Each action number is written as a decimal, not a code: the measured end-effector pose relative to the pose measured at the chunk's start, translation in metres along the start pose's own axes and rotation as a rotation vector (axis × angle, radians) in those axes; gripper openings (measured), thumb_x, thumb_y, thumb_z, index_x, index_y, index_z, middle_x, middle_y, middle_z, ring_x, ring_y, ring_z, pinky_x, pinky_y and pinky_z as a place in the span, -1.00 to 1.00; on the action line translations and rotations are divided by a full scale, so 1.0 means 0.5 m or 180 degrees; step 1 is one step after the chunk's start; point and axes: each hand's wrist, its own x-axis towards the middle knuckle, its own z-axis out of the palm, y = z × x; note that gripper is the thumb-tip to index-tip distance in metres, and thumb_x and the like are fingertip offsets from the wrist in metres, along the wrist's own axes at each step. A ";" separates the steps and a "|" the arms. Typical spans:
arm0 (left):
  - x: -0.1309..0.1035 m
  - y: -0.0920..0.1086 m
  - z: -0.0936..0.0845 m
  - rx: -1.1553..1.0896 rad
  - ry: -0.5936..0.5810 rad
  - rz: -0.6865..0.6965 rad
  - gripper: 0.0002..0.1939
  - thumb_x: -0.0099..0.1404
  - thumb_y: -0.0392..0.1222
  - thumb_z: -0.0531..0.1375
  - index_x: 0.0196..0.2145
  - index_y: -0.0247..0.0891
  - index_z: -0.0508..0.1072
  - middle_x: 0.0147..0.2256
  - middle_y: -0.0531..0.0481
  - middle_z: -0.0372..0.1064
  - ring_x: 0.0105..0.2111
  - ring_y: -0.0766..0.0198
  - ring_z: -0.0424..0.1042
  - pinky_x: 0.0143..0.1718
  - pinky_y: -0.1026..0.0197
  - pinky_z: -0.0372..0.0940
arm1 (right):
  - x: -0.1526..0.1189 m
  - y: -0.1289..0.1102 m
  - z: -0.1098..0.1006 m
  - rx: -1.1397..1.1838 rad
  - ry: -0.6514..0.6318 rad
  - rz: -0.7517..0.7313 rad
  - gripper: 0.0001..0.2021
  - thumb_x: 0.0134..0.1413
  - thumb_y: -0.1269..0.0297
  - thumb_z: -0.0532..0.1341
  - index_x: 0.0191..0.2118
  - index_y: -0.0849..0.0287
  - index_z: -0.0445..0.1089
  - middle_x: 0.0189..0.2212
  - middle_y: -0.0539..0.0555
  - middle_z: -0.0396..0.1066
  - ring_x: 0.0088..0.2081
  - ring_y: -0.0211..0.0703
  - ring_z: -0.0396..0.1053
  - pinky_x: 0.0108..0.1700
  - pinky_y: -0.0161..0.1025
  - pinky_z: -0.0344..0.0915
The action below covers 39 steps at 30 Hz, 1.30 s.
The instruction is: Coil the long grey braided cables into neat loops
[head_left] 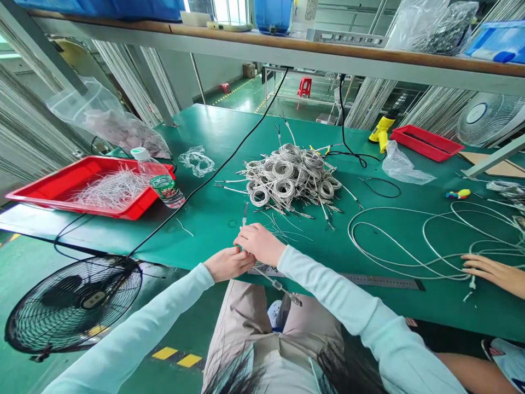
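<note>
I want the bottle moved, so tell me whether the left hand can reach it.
Probably yes: between the left hand and the bottle lie mostly bare table and one black cord, though the hand's fingers are busy at a cable.

Between my left fingers (239,255) and right fingers (248,236) I have a thin grey-white cable (266,277), its middle hidden by my grip. A short whitish end pokes up just beyond my fingertips, reddish at the very tip. The other end slants down and to the right of my fingers, carrying pale, partly clear plug pieces out over the near edge of the green desk (205,235). Beyond my fingers lies a heaped pile of grey-white coiled cables (284,187), wound in small round loops, stacked on one another, with connectors and bare-looking wire ends sticking out all around.
</note>
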 end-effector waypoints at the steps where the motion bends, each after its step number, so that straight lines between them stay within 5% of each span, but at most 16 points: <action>1: -0.006 0.001 0.009 0.0010 0.0003 -0.0039 -0.72 0.32 -0.46 0.07 -0.14 -0.16 0.45 -0.18 -0.07 0.46 -0.20 0.19 0.32 -0.26 0.14 0.16 | -0.025 -0.016 0.003 -0.0025 0.0125 0.0096 -0.78 0.21 0.46 0.08 -0.14 0.18 0.46 -0.11 0.09 0.47 0.07 -0.16 0.31 0.04 -0.11 0.26; 4: -0.017 0.006 0.026 0.0006 0.0000 -0.0217 -0.75 0.34 -0.41 0.07 -0.12 -0.17 0.43 -0.19 -0.05 0.46 -0.24 0.22 0.32 -0.29 0.15 0.14 | -0.114 -0.068 0.022 0.0033 0.0470 0.0737 -0.68 0.13 0.51 0.17 0.01 0.21 0.36 0.00 0.17 0.37 0.09 -0.01 0.25 0.07 -0.03 0.31; 7: -0.024 0.010 0.030 -0.0057 -0.0005 -0.0376 -0.71 0.37 -0.36 0.07 0.00 -0.16 0.38 -0.10 -0.04 0.46 -0.28 0.26 0.31 -0.32 0.15 0.13 | -0.204 -0.107 0.051 0.0029 0.0576 0.1486 -0.69 0.04 0.37 0.29 -0.05 0.20 0.36 -0.16 0.20 0.40 -0.14 0.10 0.36 -0.19 0.05 0.41; 11: -0.036 0.010 0.021 -0.0159 -0.0038 -0.0471 -0.67 0.38 -0.35 0.05 0.06 -0.14 0.36 -0.04 -0.04 0.46 -0.25 0.24 0.32 -0.29 0.13 0.13 | -0.268 -0.118 0.080 -0.0047 0.0636 0.1588 -0.79 0.14 0.45 0.21 -0.15 0.04 0.44 -0.32 0.12 0.44 -0.27 0.01 0.41 -0.27 -0.07 0.40; 17: -0.053 0.002 0.012 -0.0287 -0.0096 -0.0556 -0.60 0.37 -0.37 0.03 0.10 -0.09 0.35 -0.01 -0.07 0.44 -0.22 0.19 0.33 -0.25 0.10 0.14 | -0.256 -0.103 0.069 -0.0219 0.0695 0.1494 -0.71 0.21 0.51 0.15 -0.02 0.12 0.44 -0.18 0.15 0.43 -0.16 -0.03 0.36 -0.18 -0.10 0.37; 26: -0.029 -0.010 0.018 -0.0579 -0.0120 -0.0330 -0.69 0.34 -0.34 0.05 -0.02 -0.13 0.42 -0.06 -0.08 0.47 -0.19 0.20 0.33 -0.27 0.13 0.10 | -0.259 -0.063 0.094 -0.0222 0.0618 0.1428 -0.74 0.12 0.55 0.24 -0.14 0.09 0.51 -0.22 0.10 0.45 -0.17 -0.07 0.35 -0.17 -0.15 0.39; 39: -0.038 -0.008 0.024 -0.0532 -0.0087 -0.0338 -0.58 0.24 -0.43 0.09 0.00 -0.07 0.41 -0.12 -0.05 0.47 -0.20 0.20 0.33 -0.19 0.12 0.13 | -0.262 -0.083 0.105 -0.0163 0.0754 0.1666 -0.70 0.17 0.54 0.17 -0.08 0.06 0.50 -0.20 0.13 0.43 -0.15 -0.06 0.35 -0.16 -0.12 0.39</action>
